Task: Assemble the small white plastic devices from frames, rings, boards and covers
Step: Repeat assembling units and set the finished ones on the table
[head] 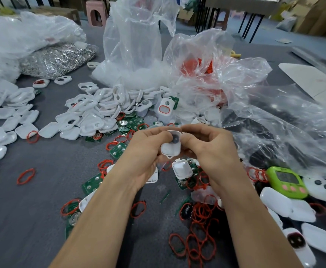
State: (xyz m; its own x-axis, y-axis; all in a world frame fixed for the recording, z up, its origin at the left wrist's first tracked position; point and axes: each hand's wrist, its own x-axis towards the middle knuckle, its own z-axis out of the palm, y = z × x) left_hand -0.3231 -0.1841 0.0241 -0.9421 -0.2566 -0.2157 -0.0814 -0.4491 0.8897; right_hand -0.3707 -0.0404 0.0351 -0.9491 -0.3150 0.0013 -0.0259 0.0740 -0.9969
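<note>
Head view of an assembly bench partway through the task. A few closed shells (pixel 276 200) are seen lying at the near right of the grey table (pixel 42 190), and these are judged to be finished units. Far more stock lies loose: a heap of white frames (pixel 100 107) is piled at the far centre, covers (pixel 13 120) are spread along the left, and green boards (pixel 119 149) and red rings (pixel 202 213) are scattered across the middle and near right. Most of the work is therefore taken to be left. One device (pixel 171 146) is held above the table at the centre, between both hands. It is gripped from the left by the curled thumb and fingers of the left hand (pixel 144 149), and pinched at its upper right edge by the thumb and forefinger of the right hand (pixel 212 151). A dark round part is seen in its upper opening, but whether the cover has been fully seated cannot be told, since the joint is hidden by the fingers. A green timer (pixel 286 180) is set at the near right, and crumpled plastic bags (pixel 133 45) stand behind the heap.
</note>
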